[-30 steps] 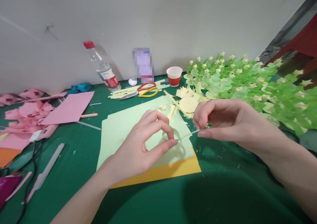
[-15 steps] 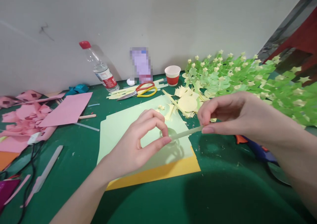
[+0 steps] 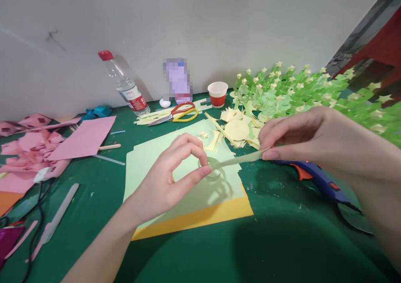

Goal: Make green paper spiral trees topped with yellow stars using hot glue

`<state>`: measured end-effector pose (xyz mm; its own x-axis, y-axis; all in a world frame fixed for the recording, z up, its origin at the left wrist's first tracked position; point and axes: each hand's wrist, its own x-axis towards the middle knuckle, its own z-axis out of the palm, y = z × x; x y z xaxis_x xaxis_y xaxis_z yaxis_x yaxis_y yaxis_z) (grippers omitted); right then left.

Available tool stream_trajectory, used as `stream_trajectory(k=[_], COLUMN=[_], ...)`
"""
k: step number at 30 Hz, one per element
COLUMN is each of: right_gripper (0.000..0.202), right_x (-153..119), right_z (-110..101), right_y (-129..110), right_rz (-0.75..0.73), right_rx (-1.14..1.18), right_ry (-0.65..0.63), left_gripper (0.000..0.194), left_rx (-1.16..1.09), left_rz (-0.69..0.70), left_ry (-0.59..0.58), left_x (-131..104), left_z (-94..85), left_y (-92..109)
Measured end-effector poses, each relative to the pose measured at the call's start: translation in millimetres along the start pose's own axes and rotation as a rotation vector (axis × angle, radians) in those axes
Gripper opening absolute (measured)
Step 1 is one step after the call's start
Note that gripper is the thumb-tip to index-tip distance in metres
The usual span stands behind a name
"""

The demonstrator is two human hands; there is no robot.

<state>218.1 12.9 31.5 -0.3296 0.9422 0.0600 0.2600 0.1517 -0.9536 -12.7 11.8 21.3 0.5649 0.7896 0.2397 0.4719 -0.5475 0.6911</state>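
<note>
Between my two hands stretches a pale green paper strip, bowed slightly. My left hand pinches it at the left with thumb and forefinger; a curled part of the strip loops behind those fingertips. At the strip's other end, my right hand grips it between thumb and bent fingers. Both hands are raised over a stack of light green paper sheets, with an orange-yellow sheet showing beneath. Small folded paper stars lie on the stack, partly behind my left hand.
Scissors, a paper cup, a water bottle and a blurred phone stand or lie at the back. A blue glue gun is under my right arm. Pink paper pieces lie left, green star-topped stems right.
My right hand has moved right and slightly up, with a longer stretch of the strip now showing between the hands. My left hand has shifted slightly left. More of the glue gun shows.
</note>
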Motion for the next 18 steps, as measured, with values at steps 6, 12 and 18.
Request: stream_trajectory(k=[6,12,18], right_gripper=[0.004,0.010,0.013], right_x=[-1,0,1], right_z=[2,8,21], right_y=[-1,-2,-1], right_rz=[-0.091,-0.112,-0.008], right_rx=[-0.075,-0.127,-0.102], right_ry=[0.072,-0.001,-0.150], left_gripper=[0.021,0.017,0.018], left_rx=[-0.073,-0.037,-0.215], left_rz=[-0.018,0.060,0.070], left_ry=[0.452,0.245,0.104], left_x=[4,2,0], left_z=[3.0,7.7,18.8], left_y=[-8,0,2])
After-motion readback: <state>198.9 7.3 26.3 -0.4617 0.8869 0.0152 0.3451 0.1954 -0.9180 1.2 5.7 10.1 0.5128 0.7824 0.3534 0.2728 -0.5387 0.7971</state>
